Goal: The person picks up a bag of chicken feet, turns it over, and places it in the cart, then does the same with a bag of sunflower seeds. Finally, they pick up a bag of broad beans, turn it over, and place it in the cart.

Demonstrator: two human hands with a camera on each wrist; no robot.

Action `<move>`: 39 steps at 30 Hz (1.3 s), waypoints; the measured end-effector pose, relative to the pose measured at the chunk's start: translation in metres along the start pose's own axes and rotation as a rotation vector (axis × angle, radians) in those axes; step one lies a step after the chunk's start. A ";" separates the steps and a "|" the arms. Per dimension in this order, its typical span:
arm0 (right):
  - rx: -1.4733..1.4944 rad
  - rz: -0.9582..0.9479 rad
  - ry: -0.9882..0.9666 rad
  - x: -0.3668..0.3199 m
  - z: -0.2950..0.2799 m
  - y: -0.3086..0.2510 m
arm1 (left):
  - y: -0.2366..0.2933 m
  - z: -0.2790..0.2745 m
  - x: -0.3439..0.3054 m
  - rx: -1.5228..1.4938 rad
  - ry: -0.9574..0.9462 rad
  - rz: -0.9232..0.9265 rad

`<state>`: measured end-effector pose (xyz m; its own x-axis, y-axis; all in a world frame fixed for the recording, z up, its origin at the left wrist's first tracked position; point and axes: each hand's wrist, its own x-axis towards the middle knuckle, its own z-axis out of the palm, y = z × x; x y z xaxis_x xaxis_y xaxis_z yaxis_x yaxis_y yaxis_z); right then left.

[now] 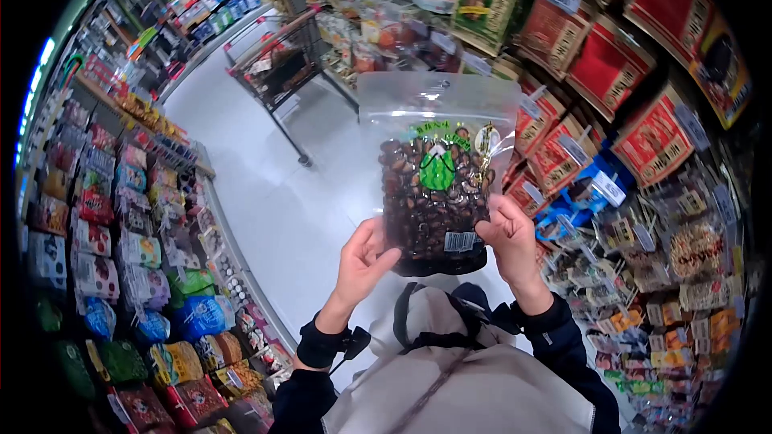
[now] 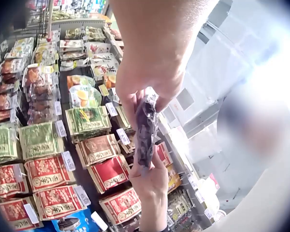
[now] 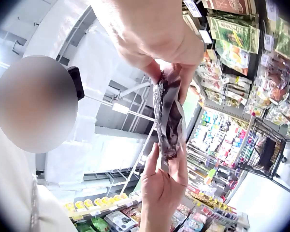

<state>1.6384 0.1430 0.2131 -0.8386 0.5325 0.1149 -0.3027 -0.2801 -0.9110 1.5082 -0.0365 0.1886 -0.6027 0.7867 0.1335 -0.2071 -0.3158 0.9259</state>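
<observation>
A clear plastic bag of dark, glossy seeds is held upright in front of the chest, its printed face with a green label and a barcode turned to the head camera. At its lower left edge my left hand holds it between thumb and fingers. My right hand pinches the lower right edge, thumb on the front. Both wrist views show the bag edge-on between the two hands. The fingers behind the bag are partly hidden in the head view.
Racks of packaged snacks line both sides of the aisle, with red packets and price tags at the right. Bagged goods fill the left shelves. A shopping cart stands ahead on the pale floor.
</observation>
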 end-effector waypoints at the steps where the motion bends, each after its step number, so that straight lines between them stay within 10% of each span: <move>1: 0.014 0.017 -0.032 0.005 0.006 0.007 | 0.005 -0.007 -0.002 0.089 0.021 -0.004; 39: 0.062 0.411 -0.582 0.395 0.302 0.213 | 0.124 -0.379 0.150 0.207 0.628 0.098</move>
<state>1.1060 0.0521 0.1841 -0.9907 -0.1337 -0.0246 0.0792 -0.4205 -0.9039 1.0999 -0.1592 0.1898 -0.9585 0.2811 0.0473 -0.0142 -0.2127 0.9770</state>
